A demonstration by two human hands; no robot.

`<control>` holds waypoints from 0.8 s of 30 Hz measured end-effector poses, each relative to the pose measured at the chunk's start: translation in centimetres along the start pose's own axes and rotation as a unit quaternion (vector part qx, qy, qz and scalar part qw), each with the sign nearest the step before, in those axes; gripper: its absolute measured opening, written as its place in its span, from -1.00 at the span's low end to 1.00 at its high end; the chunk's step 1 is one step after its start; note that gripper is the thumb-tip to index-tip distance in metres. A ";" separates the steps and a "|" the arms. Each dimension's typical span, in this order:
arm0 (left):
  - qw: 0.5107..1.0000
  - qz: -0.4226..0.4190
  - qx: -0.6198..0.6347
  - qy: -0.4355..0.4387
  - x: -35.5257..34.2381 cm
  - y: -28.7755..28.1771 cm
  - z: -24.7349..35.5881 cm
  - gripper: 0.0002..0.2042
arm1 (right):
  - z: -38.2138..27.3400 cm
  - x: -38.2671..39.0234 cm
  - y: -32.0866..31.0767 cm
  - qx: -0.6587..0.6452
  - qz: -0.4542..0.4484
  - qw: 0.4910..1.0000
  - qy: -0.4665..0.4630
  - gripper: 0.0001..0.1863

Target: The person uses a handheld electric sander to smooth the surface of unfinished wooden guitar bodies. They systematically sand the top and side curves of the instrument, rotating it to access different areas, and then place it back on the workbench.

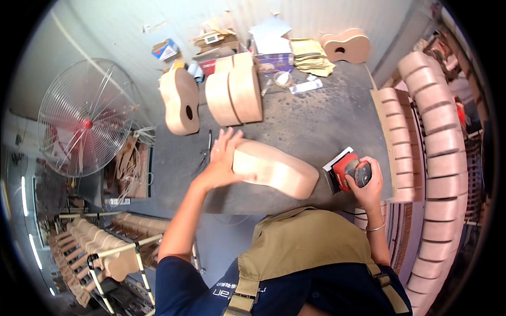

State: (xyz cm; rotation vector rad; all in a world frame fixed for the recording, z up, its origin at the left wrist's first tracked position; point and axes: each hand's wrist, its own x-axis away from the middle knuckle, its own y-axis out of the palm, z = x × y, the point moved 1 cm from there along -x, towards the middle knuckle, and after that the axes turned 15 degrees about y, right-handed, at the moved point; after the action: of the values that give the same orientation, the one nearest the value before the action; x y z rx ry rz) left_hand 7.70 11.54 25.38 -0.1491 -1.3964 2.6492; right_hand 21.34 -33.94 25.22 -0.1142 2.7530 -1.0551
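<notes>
Head view: bare wooden guitar body (pixel 274 167) lies at frame centre on the dark tabletop (pixel 311 118), on its edge, curved side up. Left hand (pixel 217 160) is spread against its left end, fingers pointing up-frame. Right hand (pixel 370 184), right of centre, is wrapped around a red and black sander (pixel 345 171); sander tilted, pad side facing left, just beside the body's right end. Can't tell if it touches the tabletop. More bodies: upper left (pixel 179 100), upper centre (pixel 245 92), upper right (pixel 354 47). Big fan (pixel 88 124), upper left.
</notes>
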 end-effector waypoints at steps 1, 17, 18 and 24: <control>0.995 -0.051 -0.004 0.082 -0.3 0.0 0.6 0.35 | 0.5 0.2 -0.7 0.003 0.008 1.000 0.013 -0.34; 0.982 0.108 -0.126 0.089 -4.0 9.6 16.7 -0.16 | -6.2 -4.9 -2.4 0.035 0.010 0.999 -0.017 -0.31; 0.971 0.121 -0.140 0.151 -4.8 10.2 16.4 -0.25 | -7.2 -5.7 -1.6 0.022 0.006 0.998 -0.058 -0.31; 0.962 0.136 -0.123 0.202 -6.3 11.8 17.3 -0.49 | -9.5 -7.3 3.9 0.113 0.005 0.977 -0.183 -0.27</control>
State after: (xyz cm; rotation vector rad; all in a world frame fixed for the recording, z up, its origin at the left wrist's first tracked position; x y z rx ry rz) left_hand 10.31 -10.18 25.49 -0.9134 -1.6394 2.4268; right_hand 26.50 -23.85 30.63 -0.2351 2.2907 -1.1987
